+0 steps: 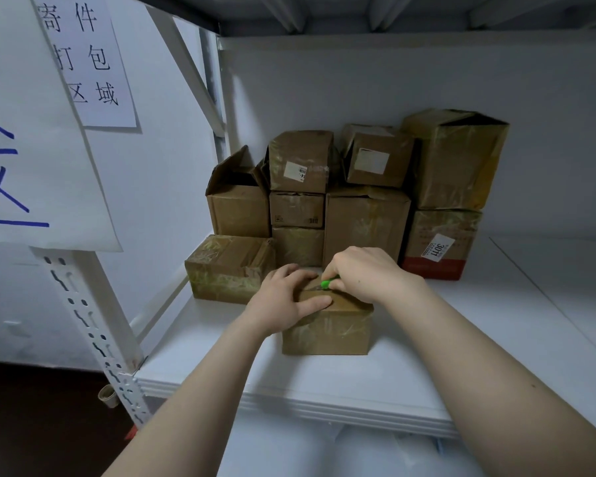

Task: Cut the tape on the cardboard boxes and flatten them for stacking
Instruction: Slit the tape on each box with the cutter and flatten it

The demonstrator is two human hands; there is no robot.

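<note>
Where two bare forearms reach in from the bottom of the frame, they meet over a small cardboard box [327, 330] at centre, set on the front half of a smooth white shelf board [479, 339].

Box: squat, rectangular, brown card; near face streaked with glossy, wrinkled clear tape.

Left hand [283, 301]: lies on the box top, fingers fairly straight and spread, thumb along the near top edge, pressing down.

Right hand [365, 273]: curled tight, pinching a green-handled cutter [326, 283]. Only a short piece of green handle and a thin grey blade tip show, the tip low over the box top beside the left fingers. Whether the blade is in the tape, cannot tell.

Just behind, left of centre: a low flat box [227, 266], heavily wrapped in crinkled, shiny tape.

Further back, against the matt white wall: a stack of cardboard boxes [365, 218], two and three high, dented and tape-scuffed. The leftmost, an open-flapped box [238, 204], has its flaps standing up. Two upper boxes carry pale rectangular labels. At right centre, a red-banded box [437, 235] bears a white sticker reading 3011; on it sits a tall box [458, 160] with a crushed, gaping top.

Left of frame: a white perforated steel upright [93, 325], slotted, slanting across the view.

Upper left: a printed paper sign [90, 56] with black characters, and nearer, a larger sheet [31, 149] with blue marker strokes.
</note>
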